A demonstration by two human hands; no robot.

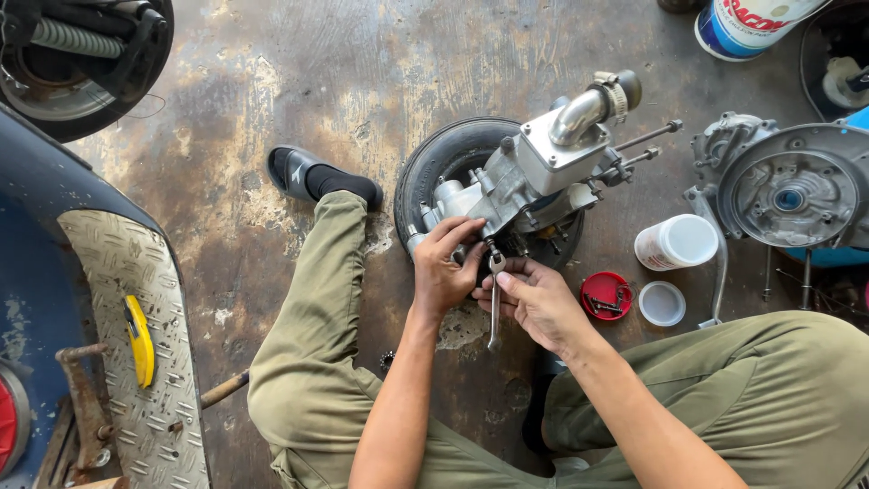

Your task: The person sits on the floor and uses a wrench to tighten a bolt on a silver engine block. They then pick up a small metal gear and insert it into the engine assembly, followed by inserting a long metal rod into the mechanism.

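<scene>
Hands meet at the lower end of a grey engine assembly (pixel 534 177) that rests on a small black tyre (pixel 444 163) on the stained concrete floor (pixel 299 100). Its long axis runs diagonally, the curved metal pipe (pixel 588 109) pointing up and right, away from the person. The left hand (pixel 444 267) has its grip curled closed around the casing's lower end. The right hand (pixel 534 299) pinches a steel spanner (pixel 495 303) shut between fingers and thumb; the spanner stands nearly vertical, head up at the engine. Right of it lie a red round lid (pixel 606 296), a translucent lid (pixel 662 303) and a white cylindrical tub (pixel 676 243). A blue-and-white can (pixel 747 23) stands at the top edge.
</scene>
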